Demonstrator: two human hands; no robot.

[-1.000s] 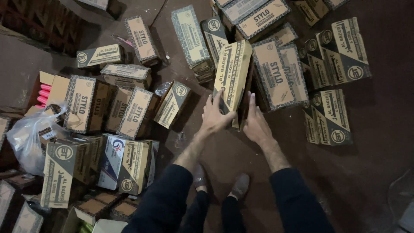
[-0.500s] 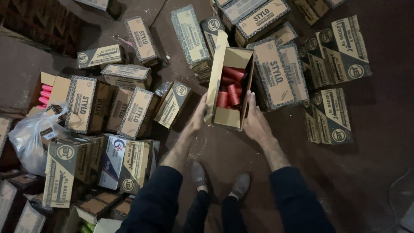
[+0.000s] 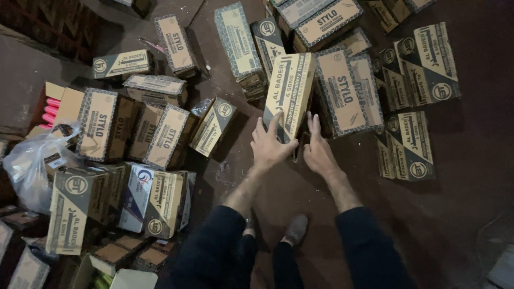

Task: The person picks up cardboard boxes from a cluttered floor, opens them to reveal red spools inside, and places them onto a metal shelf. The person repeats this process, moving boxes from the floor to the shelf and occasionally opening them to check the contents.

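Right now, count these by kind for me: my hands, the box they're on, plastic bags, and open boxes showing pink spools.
Hands: 2, left hand, right hand
Closed box at the hands: 1
Plastic bag: 1
Open box with pink spools: 1
Total: 5

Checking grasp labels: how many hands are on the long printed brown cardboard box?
2. Left hand flat on the lower front of the long printed brown cardboard box; right hand against its lower right edge. No others visible.
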